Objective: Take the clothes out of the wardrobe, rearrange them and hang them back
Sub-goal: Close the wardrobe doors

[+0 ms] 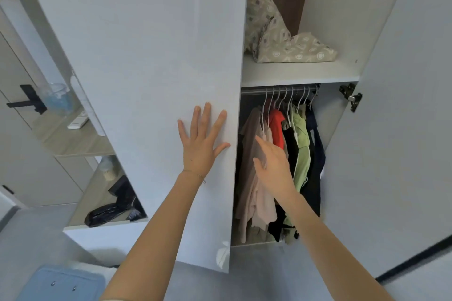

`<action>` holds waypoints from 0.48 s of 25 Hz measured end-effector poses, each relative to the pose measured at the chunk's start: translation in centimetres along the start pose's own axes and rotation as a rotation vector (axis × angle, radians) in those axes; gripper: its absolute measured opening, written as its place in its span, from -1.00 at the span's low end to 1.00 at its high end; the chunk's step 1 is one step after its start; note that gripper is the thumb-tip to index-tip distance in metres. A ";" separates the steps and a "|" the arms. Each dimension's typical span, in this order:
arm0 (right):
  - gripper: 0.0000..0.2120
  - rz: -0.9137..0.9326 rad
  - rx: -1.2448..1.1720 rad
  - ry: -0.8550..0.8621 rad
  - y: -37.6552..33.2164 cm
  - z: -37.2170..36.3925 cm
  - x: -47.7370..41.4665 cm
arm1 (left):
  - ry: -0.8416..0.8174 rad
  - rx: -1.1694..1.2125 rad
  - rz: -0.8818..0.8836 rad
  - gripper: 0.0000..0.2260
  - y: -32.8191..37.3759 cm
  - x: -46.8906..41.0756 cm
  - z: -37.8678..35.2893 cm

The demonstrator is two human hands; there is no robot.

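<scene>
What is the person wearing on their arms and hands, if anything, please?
Both forearms are bare, with no gloves, rings or watch visible. The left hand has a thin, fine bracelet at its wrist; the right hand and wrist wear nothing. A pale strip at the left elbow may be a sleeve edge.

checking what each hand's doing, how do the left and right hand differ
The left hand lies flat and spread on the wardrobe door; the right hand reaches inside toward the beige garment. The left hand touches the door; the right hand's contact with cloth is unclear. Both are open, gripping nothing.
</scene>
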State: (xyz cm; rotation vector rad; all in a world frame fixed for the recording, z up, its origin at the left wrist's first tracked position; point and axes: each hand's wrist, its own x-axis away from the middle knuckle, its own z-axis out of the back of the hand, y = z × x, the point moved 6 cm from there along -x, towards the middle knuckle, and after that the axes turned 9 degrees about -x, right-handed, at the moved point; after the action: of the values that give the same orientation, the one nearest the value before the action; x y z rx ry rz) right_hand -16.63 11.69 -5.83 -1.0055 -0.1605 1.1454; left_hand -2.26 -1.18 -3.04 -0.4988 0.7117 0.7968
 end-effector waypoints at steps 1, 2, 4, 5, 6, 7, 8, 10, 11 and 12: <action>-0.47 0.003 0.002 -0.005 0.7 0.1 -1.2 | 0.016 -0.025 0.012 -0.28 0.2 -0.8 -0.9; -0.47 0.003 0.004 -0.006 1.3 0.2 -2.3 | 0.022 -0.037 0.030 -0.28 0.4 -1.6 -1.7; -0.47 -0.012 0.003 -0.015 2.4 0.3 -4.1 | 0.020 -0.022 0.080 -0.27 0.7 -3.1 -3.1; -0.47 -0.015 0.002 -0.021 2.8 0.2 -4.7 | 0.020 -0.026 0.101 -0.27 0.8 -3.7 -3.8; -0.47 -0.010 0.001 -0.025 3.2 0.1 -5.3 | 0.023 -0.041 0.118 -0.26 0.9 -4.3 -4.4; -0.47 -0.001 -0.001 -0.024 3.5 0.0 -6.0 | 0.027 -0.058 0.129 -0.25 1.0 -4.8 -5.0; -0.47 0.005 -0.004 -0.017 3.8 0.0 -6.7 | 0.034 -0.068 0.138 -0.25 1.0 -5.2 -5.5; -0.48 0.002 -0.006 0.001 4.5 -0.3 -8.0 | 0.056 -0.076 0.147 -0.23 1.0 -6.0 -6.6; -0.48 -0.005 0.002 0.005 4.7 -0.4 -8.4 | 0.068 -0.076 0.152 -0.23 0.9 -6.3 -7.0; -0.48 -0.012 0.014 0.009 5.0 -0.7 -8.8 | 0.078 -0.071 0.157 -0.23 0.8 -6.6 -7.4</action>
State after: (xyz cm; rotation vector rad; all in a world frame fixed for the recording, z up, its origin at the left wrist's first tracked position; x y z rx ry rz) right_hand -23.67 4.36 -6.63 -0.9958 -0.1512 1.1292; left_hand -8.94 -8.48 -3.21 -0.5450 0.8034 0.9562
